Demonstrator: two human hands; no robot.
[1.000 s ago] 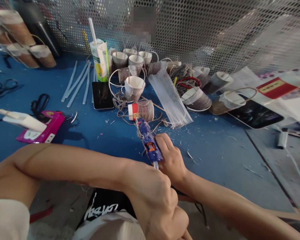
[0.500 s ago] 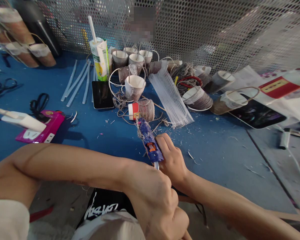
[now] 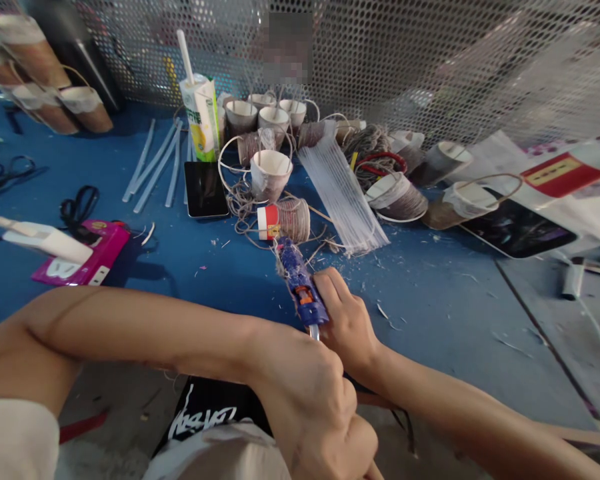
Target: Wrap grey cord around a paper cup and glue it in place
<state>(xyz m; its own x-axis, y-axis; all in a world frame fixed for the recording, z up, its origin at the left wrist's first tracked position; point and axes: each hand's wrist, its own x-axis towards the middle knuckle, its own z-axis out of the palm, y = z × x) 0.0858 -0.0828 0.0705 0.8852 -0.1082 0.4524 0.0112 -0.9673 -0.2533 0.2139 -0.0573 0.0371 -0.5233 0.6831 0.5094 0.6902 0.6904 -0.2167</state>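
My right hand [image 3: 349,315] is wrapped round a blue glue gun [image 3: 300,280] with an orange part, its handle hidden by the hand. A clear glue stick [image 3: 315,331] juts from the gun's rear. Nearer the camera, my left hand [image 3: 325,413] is closed in a fist at the end of the stick; what its fingers hold is hidden. The gun's tip lies close to a red and white paper cup [image 3: 269,222] on its side, wound with grey-brown twine [image 3: 295,220]. Behind that cup stands a white cup [image 3: 271,172] with a looped handle.
Several twine-wrapped cups [image 3: 241,115] stand by a metal mesh. A drink carton [image 3: 200,120], black phone [image 3: 206,190], loose glue sticks [image 3: 160,167] and a bundle of clear sticks [image 3: 343,193] lie around. A pink power strip [image 3: 100,250] is at left, a tablet [image 3: 525,223] at right.
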